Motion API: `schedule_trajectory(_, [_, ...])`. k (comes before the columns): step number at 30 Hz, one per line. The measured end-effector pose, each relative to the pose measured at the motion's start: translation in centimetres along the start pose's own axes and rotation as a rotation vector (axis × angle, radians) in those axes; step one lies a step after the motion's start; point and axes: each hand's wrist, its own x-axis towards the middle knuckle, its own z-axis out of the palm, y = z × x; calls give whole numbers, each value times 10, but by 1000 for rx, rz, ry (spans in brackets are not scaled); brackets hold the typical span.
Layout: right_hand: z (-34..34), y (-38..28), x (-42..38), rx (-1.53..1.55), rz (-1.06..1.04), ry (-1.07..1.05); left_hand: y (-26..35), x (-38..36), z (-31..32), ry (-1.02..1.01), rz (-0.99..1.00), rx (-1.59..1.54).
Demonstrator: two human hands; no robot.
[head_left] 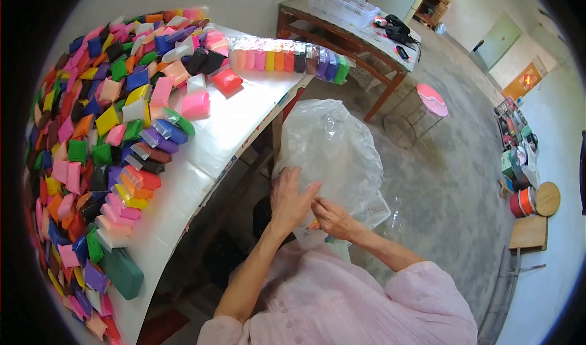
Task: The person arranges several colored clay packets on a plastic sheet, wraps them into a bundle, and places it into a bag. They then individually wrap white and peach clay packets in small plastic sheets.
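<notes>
- Two hands work at the bag [332, 140] beside the table [183, 177]: my left hand [290, 199] lies spread against it, probably to steady it.
- My right hand [334, 218] has its fingertips pressed together at the near side; whether they pinch film, I can't tell.
- Loose packets [107, 120] sit heaped tableside, presumably for reach.
- I count one bag, one stool [432, 99]; packets, too many.

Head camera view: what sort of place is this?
Probably a small workshop or home packing room. A foil-like covered table is heaped with small colorful wrapped packets, a strip of packets lies at its far end, and a large clear plastic bag stands beside it.
</notes>
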Motion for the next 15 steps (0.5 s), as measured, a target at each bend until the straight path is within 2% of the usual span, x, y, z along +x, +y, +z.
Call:
schedule_trajectory(4, [-9,-8,5,-114,-67,-92,-4,4,10,-191,-172,123])
schedule_trajectory(7, [0,-10,-2,0,-90,-49,-21,1,20,-289,-243,191])
schedule_trajectory(10, [-8,-9,-9,199,-8,28,-33,-7,21,-213,-289,100])
schedule_trajectory(13, [-11,1,11,218,625,114,-35,-17,21,-148,-179,154])
schedule_trajectory(15, [8,22,30,72,832,252,-28,-21,20,-129,-197,161])
